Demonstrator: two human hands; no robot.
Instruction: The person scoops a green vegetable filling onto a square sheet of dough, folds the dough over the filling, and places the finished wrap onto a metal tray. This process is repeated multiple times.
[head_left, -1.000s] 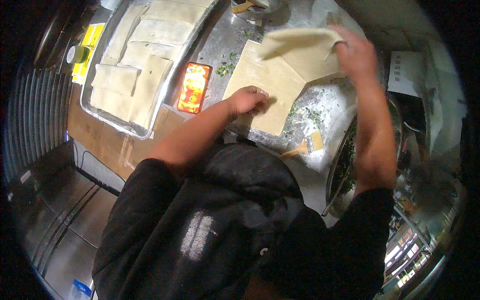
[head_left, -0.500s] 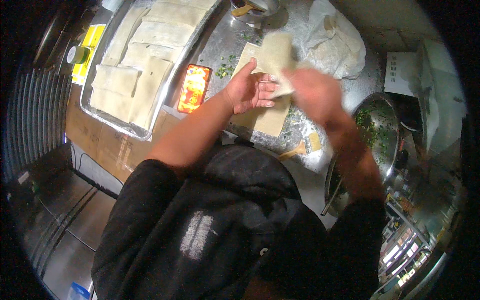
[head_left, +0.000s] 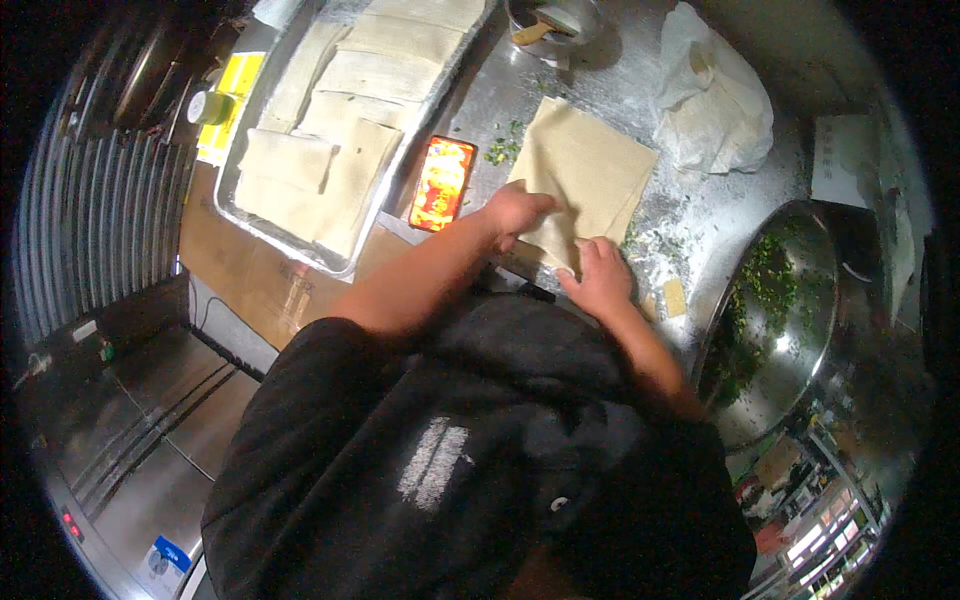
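Note:
A thin pale dough sheet point(head_left: 600, 160) lies on the floured metal worktop in front of me, over another sheet whose edge shows at the right. My left hand point(head_left: 518, 214) grips its near left edge, thumb on top, and the dough puckers beside it. At the near corner, my right hand point(head_left: 602, 272) pinches the dough between thumb and fingers. Just beyond my right hand, a flat pastry brush point(head_left: 674, 297) rests in flour, its handle mostly hidden. Left of the dough lies a phone point(head_left: 442, 182) with a bright red and yellow screen.
A metal tray point(head_left: 222, 190) of stacked dough sheets stands at the left. On the right is a large steel bowl point(head_left: 790, 345) with chopped greens. Farther back are a crumpled white plastic bag point(head_left: 715, 110) and a small bowl point(head_left: 580, 22) with a wooden-handled brush point(head_left: 532, 34) across it.
The dough sheet, held up and blurred between my hands before, now lies spread on the worktop. Both hands have come down to its near edge, and the view has shifted slightly.

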